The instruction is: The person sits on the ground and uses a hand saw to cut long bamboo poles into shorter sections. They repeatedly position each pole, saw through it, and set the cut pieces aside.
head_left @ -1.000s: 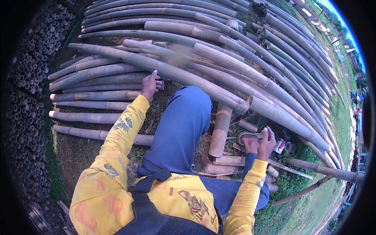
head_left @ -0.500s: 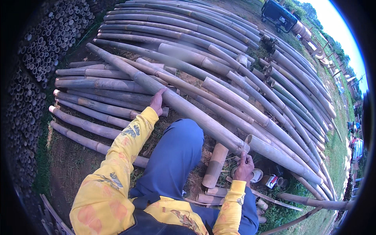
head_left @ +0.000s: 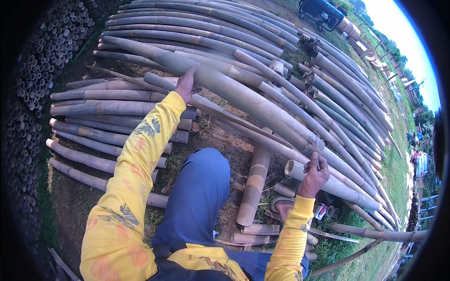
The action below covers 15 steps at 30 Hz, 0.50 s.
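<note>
On the far left a dark stack of hollow cane ends walls us in. Our left hand, fingers spread, has slid up onto the long thick grey-green bamboo pole, which lies diagonally across the rows of laid poles. Rightward, our right hand has let go of the ground clutter and now curls around that pole's cut end. Beyond, open grass leaves swinging room.
</note>
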Motion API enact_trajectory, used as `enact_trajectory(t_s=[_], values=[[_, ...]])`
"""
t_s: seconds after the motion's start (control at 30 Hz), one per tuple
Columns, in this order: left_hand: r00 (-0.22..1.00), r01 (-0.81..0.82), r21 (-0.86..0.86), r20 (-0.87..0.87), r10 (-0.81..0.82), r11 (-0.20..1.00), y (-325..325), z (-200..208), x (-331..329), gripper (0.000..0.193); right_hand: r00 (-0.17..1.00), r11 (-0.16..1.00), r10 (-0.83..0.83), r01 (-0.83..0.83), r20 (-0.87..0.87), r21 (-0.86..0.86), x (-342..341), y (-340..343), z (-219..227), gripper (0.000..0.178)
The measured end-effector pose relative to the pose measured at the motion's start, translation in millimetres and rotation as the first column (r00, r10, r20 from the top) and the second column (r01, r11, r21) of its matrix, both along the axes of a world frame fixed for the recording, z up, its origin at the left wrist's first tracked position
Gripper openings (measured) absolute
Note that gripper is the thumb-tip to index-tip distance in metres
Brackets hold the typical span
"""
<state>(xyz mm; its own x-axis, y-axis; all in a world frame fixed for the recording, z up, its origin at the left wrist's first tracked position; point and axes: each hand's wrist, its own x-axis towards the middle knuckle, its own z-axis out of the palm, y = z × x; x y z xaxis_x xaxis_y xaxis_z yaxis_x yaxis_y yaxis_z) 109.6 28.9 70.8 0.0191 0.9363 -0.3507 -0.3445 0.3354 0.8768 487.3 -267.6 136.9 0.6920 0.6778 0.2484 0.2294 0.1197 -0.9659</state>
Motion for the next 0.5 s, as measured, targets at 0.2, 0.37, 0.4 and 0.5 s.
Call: enact_trajectory(t_s=[0.2,0.37,0.4,0.5], values=[[0.825,0.304,-0.081,-0.476,-0.305,0.949,39,10,22,0.077,0.995,0.975,-0.026,0.004,-0.097,-0.222,85,130,-18,0.028],[0.518,0.518,0.286,-0.855,-0.029,0.806,-17,-12,-12,0.068,0.991,0.874,-0.066,0.002,-0.113,-0.486,109,195,-50,0.026],[0.497,0.519,0.293,-0.868,-0.005,0.803,-25,-10,-18,0.066,0.990,0.863,-0.078,0.005,-0.122,-0.506,117,207,-60,0.026],[0.469,0.517,0.308,-0.882,0.037,0.798,-31,-16,-31,0.060,0.990,0.852,-0.107,0.041,-0.096,-0.523,146,249,-75,0.026]])
